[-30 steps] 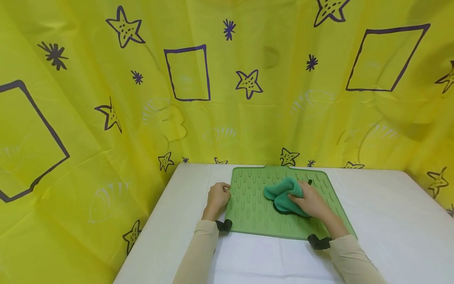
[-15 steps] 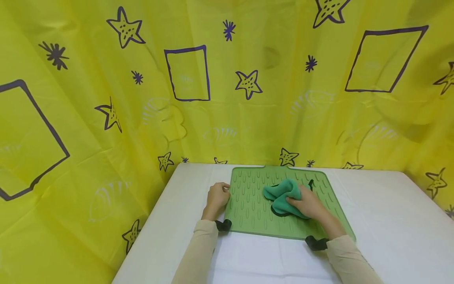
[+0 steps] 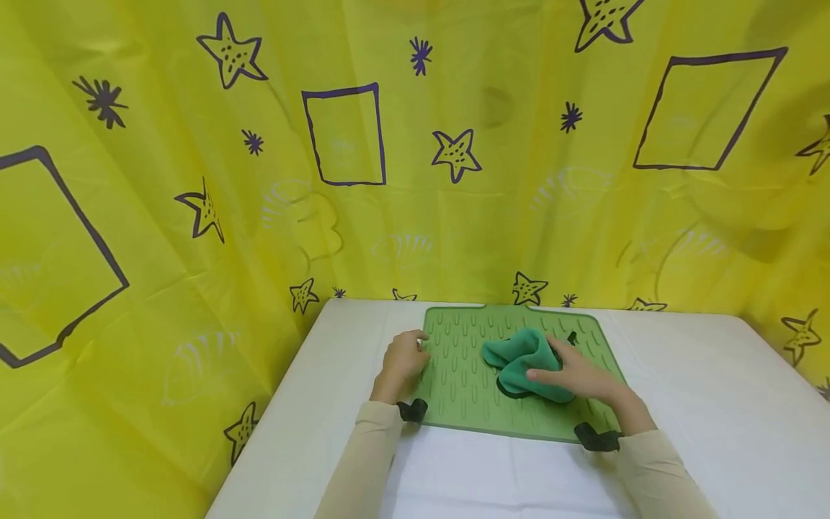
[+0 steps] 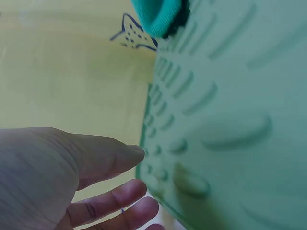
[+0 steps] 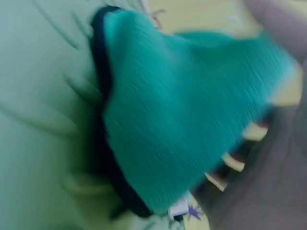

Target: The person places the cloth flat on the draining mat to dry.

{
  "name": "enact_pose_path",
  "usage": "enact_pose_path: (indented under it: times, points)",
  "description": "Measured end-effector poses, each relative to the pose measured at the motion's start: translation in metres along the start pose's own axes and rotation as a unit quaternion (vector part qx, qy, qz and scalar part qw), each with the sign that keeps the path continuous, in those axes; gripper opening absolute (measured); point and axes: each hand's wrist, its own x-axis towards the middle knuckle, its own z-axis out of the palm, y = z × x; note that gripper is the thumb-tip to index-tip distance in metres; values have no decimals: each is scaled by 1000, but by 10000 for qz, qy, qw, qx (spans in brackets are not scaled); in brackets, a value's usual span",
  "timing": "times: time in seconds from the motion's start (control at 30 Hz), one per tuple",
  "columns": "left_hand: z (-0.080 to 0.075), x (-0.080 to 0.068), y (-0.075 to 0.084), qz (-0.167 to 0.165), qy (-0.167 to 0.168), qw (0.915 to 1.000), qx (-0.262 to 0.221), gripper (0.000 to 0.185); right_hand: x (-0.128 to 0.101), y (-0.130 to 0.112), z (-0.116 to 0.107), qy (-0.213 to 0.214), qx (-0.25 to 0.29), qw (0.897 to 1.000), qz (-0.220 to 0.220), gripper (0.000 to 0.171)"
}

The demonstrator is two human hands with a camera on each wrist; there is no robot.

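Note:
A green ridged mat lies on the table. A crumpled teal cloth with black edging rests on it, right of the middle. My right hand is at the cloth's right side, thumb and fingers spread apart and loose around its edge. In the right wrist view the cloth stands in folds in front of the hand, blurred; whether the fingers touch it I cannot tell. My left hand is at the mat's left edge. The left wrist view shows its fingers loosely extended beside the mat, holding nothing.
A white-covered table extends on both sides of the mat. A yellow curtain with dark star and frame drawings hangs behind and to the left. Black straps show at the wrists.
My right hand has loosened its hold on the cloth and shifted slightly right, its thumb lifting away. The left hand has moved slightly up and right at the mat's edge.

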Motion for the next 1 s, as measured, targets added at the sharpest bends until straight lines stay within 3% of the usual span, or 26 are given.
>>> enact_pose_path:
  times: [0.07, 0.17, 0.37, 0.53, 0.73, 1.0]
  points:
    - [-1, -1, 7, 122, -3, 9999, 97, 35, -4, -2, -9, 14, 99, 9998, 154, 69]
    - [-2, -3, 19, 300, -109, 9994, 145, 27, -8, -1, -21, 356, 128, 9986, 365, 63]
    - [6, -9, 35, 753, -812, 9935, 263, 10, -14, 10, -33, 1014, -188, 9898, 985, 59]
    - [19, -14, 49, 1220, -1159, 9849, 407, 7, -17, 18, -35, 996, -333, 9853, 1350, 57]
    - [36, -23, 66, 1773, -1092, 9767, 509, 8, -15, 25, -33, 705, -26, 9847, 1596, 61]
    - [53, -31, 74, 2297, -1250, 9612, 878, 8, -12, 27, -28, 357, 87, 9894, 1405, 56]
